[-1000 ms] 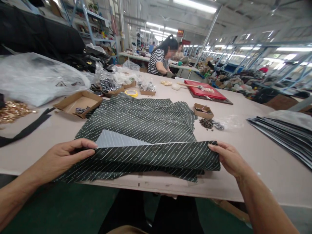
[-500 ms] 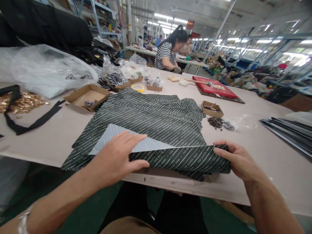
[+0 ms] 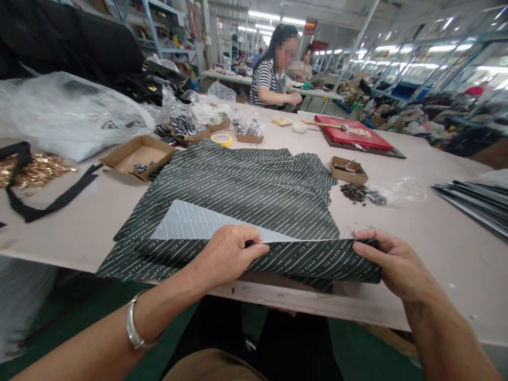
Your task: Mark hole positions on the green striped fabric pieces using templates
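Note:
A stack of dark fabric pieces [image 3: 246, 185] with slanting white lines and lettering lies at the front edge of the table. The near side of the top piece is folded up into a long strip. A pale grey triangle of its backing [image 3: 190, 219] shows behind that fold. My left hand [image 3: 234, 251] pinches the folded edge near the middle, thumb and fingers pressed together. At the fold's right end, my right hand [image 3: 387, 254] grips the fabric between thumb and fingers.
An open cardboard box [image 3: 138, 156] holds small metal parts; gold parts [image 3: 39, 169] and a black strap lie left. Yellow tape [image 3: 221, 139] sits behind the fabric. To the right are a small box [image 3: 349, 170], dark bits [image 3: 353, 193] and black strips [image 3: 476, 206]. A co-worker [image 3: 273, 74] sits beyond.
My left hand has moved right along the fold and closed from an open spread into a pinch on its edge. The right hand keeps its grip. The co-worker has raised their head.

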